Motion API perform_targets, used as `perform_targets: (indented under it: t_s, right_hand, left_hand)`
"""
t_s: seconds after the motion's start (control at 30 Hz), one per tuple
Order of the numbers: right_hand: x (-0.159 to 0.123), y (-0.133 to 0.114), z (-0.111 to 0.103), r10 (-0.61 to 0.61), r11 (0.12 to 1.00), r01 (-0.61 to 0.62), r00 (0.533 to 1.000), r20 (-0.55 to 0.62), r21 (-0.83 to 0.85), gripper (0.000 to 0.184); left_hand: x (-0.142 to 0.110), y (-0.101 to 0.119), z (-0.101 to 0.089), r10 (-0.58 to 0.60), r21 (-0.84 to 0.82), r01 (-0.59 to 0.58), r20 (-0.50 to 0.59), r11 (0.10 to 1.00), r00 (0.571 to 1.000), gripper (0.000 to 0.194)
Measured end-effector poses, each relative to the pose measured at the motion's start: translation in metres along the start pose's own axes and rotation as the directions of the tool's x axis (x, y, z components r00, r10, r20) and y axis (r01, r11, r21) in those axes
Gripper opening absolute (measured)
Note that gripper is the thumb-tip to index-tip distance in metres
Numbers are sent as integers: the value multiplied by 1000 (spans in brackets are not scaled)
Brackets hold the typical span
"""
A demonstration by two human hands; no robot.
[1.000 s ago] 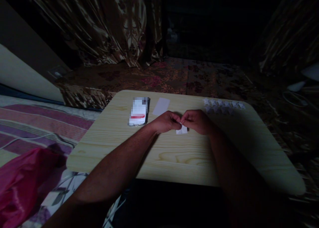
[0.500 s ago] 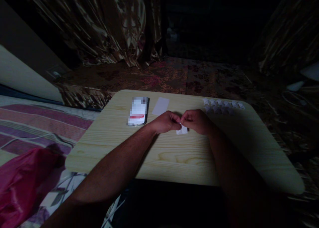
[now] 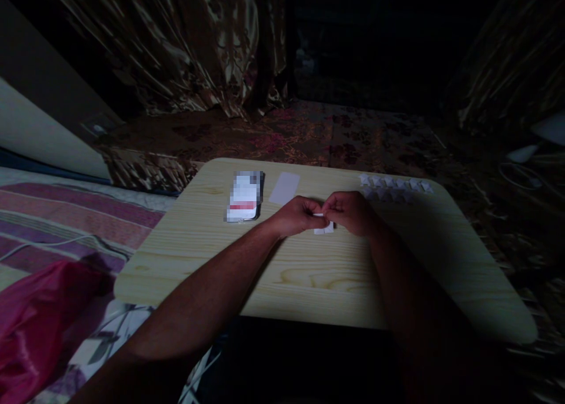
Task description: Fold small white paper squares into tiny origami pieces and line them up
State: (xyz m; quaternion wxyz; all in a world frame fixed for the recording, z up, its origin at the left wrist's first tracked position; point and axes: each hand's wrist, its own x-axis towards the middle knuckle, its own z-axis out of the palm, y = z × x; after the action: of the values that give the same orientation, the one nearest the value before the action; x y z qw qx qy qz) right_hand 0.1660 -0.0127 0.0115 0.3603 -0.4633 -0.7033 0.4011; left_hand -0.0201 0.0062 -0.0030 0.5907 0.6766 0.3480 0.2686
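Near the middle of a pale wood-grain table [image 3: 282, 263], pictured as a clock with twelve at its far edge, a small folded white paper [image 3: 324, 229] lies between two bare hands. Creases cross the paper, and part of it is hidden by fingers. The left hand [image 3: 296, 216], its forearm coming from seven o'clock, pinches the paper, with the thumb over it and the fingers curled in. The right hand [image 3: 351, 214], reaching from five o'clock, has its thumb and forefinger pressed together at the paper's far side, beside the left fingertips; whether they grip a bit of it cannot be told.

At ten o'clock a phone [image 3: 243, 197] lies flat, its bright display blurred out except for a red band. Next to it, towards eleven, is a flat pale sheet [image 3: 285, 188]. At one o'clock, beyond the right hand, small folded white pieces [image 3: 389, 182] stand in two rows; the nearer row is dim.

Past the table, at nine o'clock, spreads a striped bed cover [image 3: 79, 207] crossed by a white cable [image 3: 48, 243], and at eight, bright pink fabric [image 3: 48, 316] is bunched up. Shiny patterned curtains [image 3: 225, 45] hang at eleven.
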Motion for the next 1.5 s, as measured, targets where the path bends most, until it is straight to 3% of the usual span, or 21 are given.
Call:
perform_targets:
  t_s: [0.13, 0.53, 1.07, 1.33, 1.5]
  right_hand:
    - [1, 2, -2, -1, 1000, 1, 1000, -24, -4, 10]
    - [3, -3, -3, 42, 997, -38, 998, -55, 73, 15]
    - [3, -2, -1, 31, 993, -44, 993, -113, -112, 8]
    - [2, -8, -2, -2, 1000, 6, 990, -140, 24, 15]
    - [1, -12, -2, -12, 997, 26, 985, -172, 76, 9]
  left_hand:
    - [1, -1, 4, -8, -21, 7, -64, 1000, 998, 21]
    - [3, 0, 3, 9, -165, -29, -118, 986, 993, 21]
    - [3, 1, 4, 62, -121, -81, -150, 989, 987, 25]
    - [1, 4, 2, 45, -145, -67, -153, 987, 987, 25]
    - [1, 4, 3, 47, -180, -84, -202, 980, 978, 21]
